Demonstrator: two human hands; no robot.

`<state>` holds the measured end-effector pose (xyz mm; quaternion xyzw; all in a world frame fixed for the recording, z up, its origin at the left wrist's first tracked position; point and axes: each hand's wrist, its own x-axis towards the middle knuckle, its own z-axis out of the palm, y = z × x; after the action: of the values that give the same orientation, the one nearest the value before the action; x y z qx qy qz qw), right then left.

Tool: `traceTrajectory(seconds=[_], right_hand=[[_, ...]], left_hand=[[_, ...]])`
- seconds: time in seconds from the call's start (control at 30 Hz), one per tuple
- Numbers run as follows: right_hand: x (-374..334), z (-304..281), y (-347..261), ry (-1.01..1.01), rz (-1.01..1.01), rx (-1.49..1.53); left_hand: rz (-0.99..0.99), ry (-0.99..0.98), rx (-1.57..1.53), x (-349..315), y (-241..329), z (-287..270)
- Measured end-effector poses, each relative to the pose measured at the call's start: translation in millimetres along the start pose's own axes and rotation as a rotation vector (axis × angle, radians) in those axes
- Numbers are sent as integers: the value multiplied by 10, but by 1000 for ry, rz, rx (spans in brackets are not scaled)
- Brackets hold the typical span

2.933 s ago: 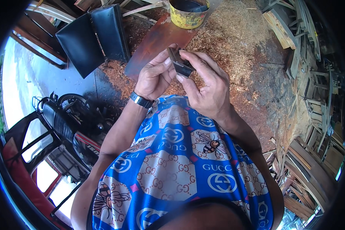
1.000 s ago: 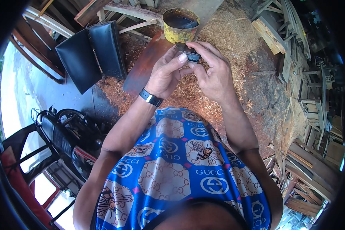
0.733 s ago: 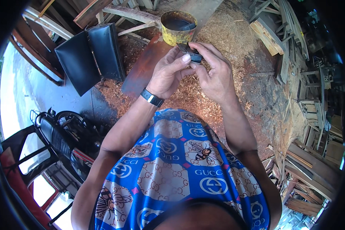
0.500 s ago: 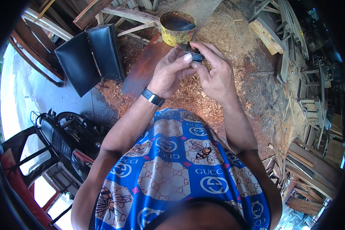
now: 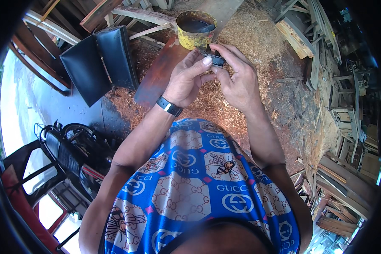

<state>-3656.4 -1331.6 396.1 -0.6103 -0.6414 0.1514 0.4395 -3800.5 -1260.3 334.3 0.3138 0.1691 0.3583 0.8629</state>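
Observation:
Both hands are raised before my chest, just on the near side of a yellow bucket [image 5: 193,41] with dark liquid and a dark blocky piece inside. Between them is a small dark block [image 5: 217,61] with a thin, flat dark part angled up from it; its exact kind is unclear. My left hand [image 5: 188,80] pinches it from the left, thumb on top. On the other side my right hand [image 5: 239,80] grips it between thumb and curled fingers. The fingers partly cover the thing. A dark-strapped watch [image 5: 169,106] is on my left wrist.
Wood shavings [image 5: 241,38] cover much of the ground. A reddish-brown board [image 5: 158,74] lies beneath the bucket area. Two black padded panels [image 5: 101,61] lean at the left, near a parked motorcycle [image 5: 67,152]. Stacked timber [image 5: 347,178] lines the right side.
The dark block has tilted slightly between my fingers, and its thin upper part shows a little differently. Both hands keep nearly the same place and grip.

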Motion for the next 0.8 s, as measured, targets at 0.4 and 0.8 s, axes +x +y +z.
traceTrajectory(seconds=[0.4,0.8], right_hand=[[17,0,35,-2,-15,-13],[26,5,68,9,-28,-4]], left_hand=[[-5,5,-23,27,-4,1],[-18,8,-11,38,-22,-16]])
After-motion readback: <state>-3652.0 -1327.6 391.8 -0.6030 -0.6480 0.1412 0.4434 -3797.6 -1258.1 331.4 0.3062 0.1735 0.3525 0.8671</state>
